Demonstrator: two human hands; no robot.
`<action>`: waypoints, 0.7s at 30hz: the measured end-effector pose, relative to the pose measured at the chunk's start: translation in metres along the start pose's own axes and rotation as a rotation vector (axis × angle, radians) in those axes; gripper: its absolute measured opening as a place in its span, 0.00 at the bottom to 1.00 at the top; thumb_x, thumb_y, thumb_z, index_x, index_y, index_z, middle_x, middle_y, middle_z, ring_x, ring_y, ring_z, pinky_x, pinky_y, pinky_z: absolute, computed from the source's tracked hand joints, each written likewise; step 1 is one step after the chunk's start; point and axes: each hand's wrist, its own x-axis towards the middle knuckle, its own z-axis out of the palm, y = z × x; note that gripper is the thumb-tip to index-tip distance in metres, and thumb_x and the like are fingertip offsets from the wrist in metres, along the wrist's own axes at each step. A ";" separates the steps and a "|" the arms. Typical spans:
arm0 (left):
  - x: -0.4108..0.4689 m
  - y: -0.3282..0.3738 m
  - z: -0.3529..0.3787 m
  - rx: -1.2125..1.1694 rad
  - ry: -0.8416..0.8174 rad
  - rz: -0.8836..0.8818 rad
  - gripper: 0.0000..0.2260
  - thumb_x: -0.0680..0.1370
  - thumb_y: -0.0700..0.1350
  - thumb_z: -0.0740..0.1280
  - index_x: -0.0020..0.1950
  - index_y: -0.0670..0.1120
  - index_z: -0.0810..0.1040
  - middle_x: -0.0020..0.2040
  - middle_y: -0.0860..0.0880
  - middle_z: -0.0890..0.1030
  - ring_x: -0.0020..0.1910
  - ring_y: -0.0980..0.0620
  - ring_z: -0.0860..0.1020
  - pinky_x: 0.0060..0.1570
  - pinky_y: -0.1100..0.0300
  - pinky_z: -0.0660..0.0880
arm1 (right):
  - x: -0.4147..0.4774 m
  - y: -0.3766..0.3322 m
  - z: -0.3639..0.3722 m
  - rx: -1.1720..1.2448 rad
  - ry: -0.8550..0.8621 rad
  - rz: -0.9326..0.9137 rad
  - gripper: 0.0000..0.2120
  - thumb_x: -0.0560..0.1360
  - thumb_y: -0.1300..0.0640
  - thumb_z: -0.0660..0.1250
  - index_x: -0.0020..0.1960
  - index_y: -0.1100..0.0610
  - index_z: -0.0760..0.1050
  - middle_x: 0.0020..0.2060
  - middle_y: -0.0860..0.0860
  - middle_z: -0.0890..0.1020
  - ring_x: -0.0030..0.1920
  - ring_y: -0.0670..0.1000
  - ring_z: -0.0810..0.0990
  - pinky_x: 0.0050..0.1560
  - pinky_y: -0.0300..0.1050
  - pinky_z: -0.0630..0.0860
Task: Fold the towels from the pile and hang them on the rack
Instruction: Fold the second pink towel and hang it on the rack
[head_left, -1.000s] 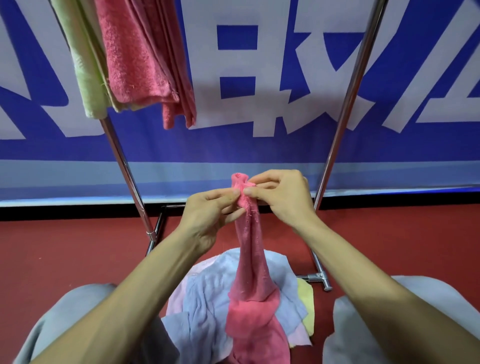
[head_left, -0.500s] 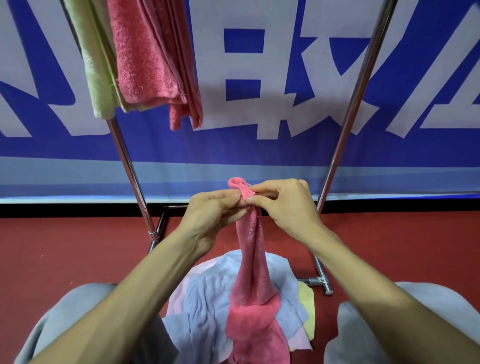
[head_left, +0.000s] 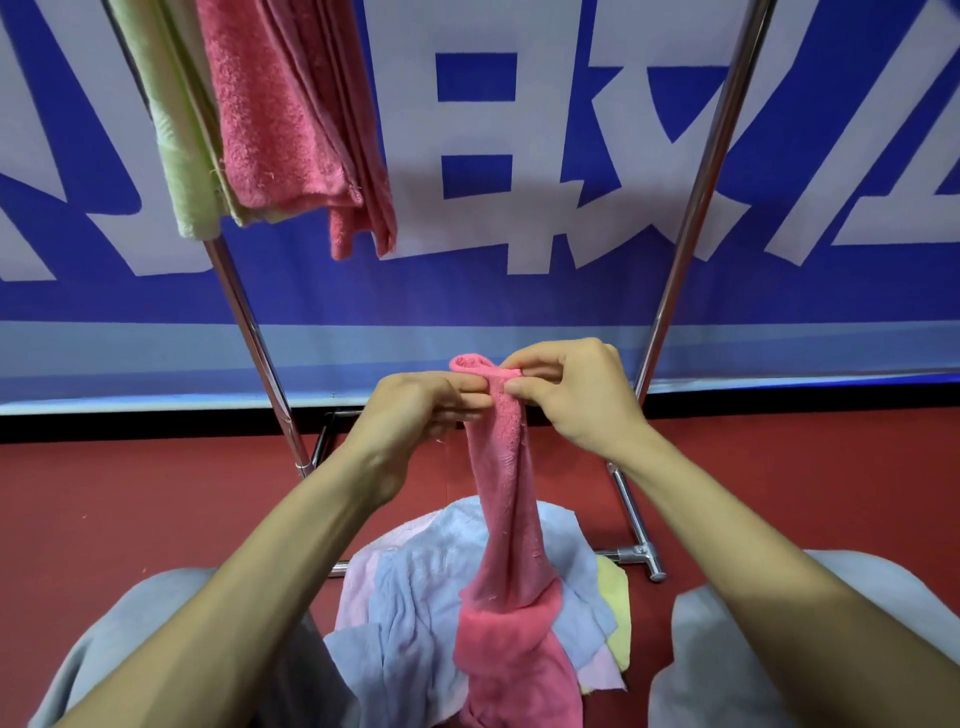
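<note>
Pink towel (head_left: 506, 493): terry cloth, lifted in front of the rack (head_left: 696, 218) and above the pile (head_left: 415, 623). Its top edge is bunched into a small loop. The rest hangs as a narrow, twisted strip and widens at the bottom, where it rests on the pile.

Left hand (head_left: 415, 410): fingers curled, with the towel's top edge pinched between thumb and fingers. Right hand (head_left: 576, 395): the same edge is pinched between thumb and forefinger. The two hands are held close together, fingertips almost meeting.

The pile is heaped loosely. A light blue towel (head_left: 410, 597) lies uppermost, and a pale pink towel (head_left: 358, 582) and a yellow towel (head_left: 615, 608) show at its edges.

The pile is set on a red floor (head_left: 130, 509), between knees in grey trousers (head_left: 883, 597). The rack's chrome uprights are seen rising from a foot bar. At upper left, a folded pink hung towel (head_left: 270, 114) and a pale green hung towel (head_left: 176, 156) are draped touching each other. The wall behind is covered by a blue banner (head_left: 519, 291) with large white characters.
</note>
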 end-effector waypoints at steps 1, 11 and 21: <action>0.004 -0.002 -0.001 0.069 0.072 0.044 0.11 0.76 0.35 0.61 0.52 0.42 0.81 0.47 0.47 0.85 0.47 0.51 0.81 0.51 0.59 0.71 | 0.001 0.000 -0.002 0.032 -0.002 0.008 0.07 0.70 0.66 0.73 0.46 0.59 0.84 0.42 0.51 0.86 0.42 0.42 0.84 0.51 0.39 0.80; 0.006 -0.003 -0.015 0.555 -0.058 0.520 0.18 0.69 0.48 0.75 0.58 0.52 0.79 0.56 0.58 0.77 0.57 0.61 0.75 0.60 0.61 0.71 | 0.002 -0.008 -0.027 0.247 -0.171 -0.155 0.08 0.74 0.72 0.65 0.47 0.62 0.79 0.40 0.51 0.82 0.40 0.42 0.80 0.45 0.34 0.76; 0.005 -0.007 -0.004 0.284 -0.095 0.558 0.14 0.75 0.53 0.67 0.45 0.43 0.81 0.39 0.52 0.78 0.39 0.56 0.74 0.43 0.53 0.73 | 0.003 0.002 -0.027 0.275 -0.066 -0.100 0.09 0.76 0.68 0.65 0.53 0.60 0.80 0.43 0.48 0.82 0.42 0.38 0.80 0.45 0.31 0.75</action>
